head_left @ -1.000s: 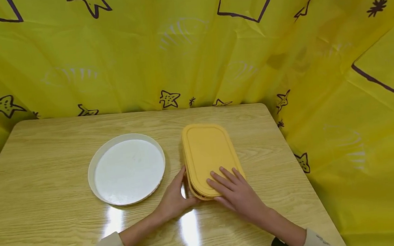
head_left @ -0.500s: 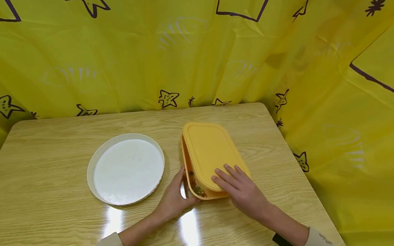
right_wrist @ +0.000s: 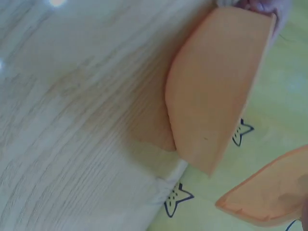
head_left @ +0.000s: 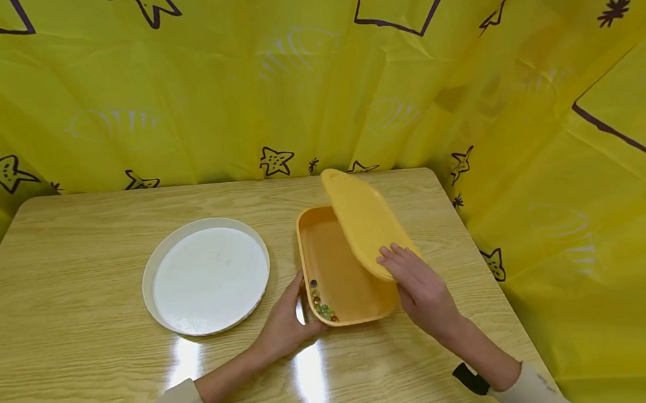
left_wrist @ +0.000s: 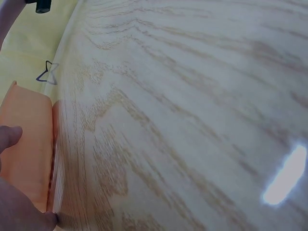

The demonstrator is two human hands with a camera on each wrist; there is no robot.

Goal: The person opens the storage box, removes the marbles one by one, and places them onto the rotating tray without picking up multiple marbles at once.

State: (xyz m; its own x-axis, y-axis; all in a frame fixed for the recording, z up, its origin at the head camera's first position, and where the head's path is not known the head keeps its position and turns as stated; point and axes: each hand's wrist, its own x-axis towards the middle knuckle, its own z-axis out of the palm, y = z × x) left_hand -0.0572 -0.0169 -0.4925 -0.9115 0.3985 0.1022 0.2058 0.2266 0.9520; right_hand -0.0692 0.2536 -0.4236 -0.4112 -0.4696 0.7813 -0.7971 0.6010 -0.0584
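A yellow-orange rectangular plastic container (head_left: 334, 259) sits on the table, uncovered on its left part. Several glass marbles (head_left: 321, 305) lie along its near-left corner. My left hand (head_left: 285, 325) holds that corner, fingers along the left wall and thumb at the near side; the left wrist view has the container's wall (left_wrist: 29, 144) between them. Raised and tilted over the container's right side is its matching lid (head_left: 365, 217). My right hand (head_left: 425, 292) grips the lid's near end, fingers on top and thumb beneath. In the right wrist view, the lid (right_wrist: 269, 192) is apart from the container.
A round white tray (head_left: 210, 280) with a low rim stands left of the container on the wooden table (head_left: 73, 271). A yellow curtain (head_left: 200, 77) with dark star drawings hangs behind and to the right of the table.
My right hand has lifted the lid off the container, tilting it up and to the right. The inside and the marbles have come into view. My left hand has stayed at the corner.
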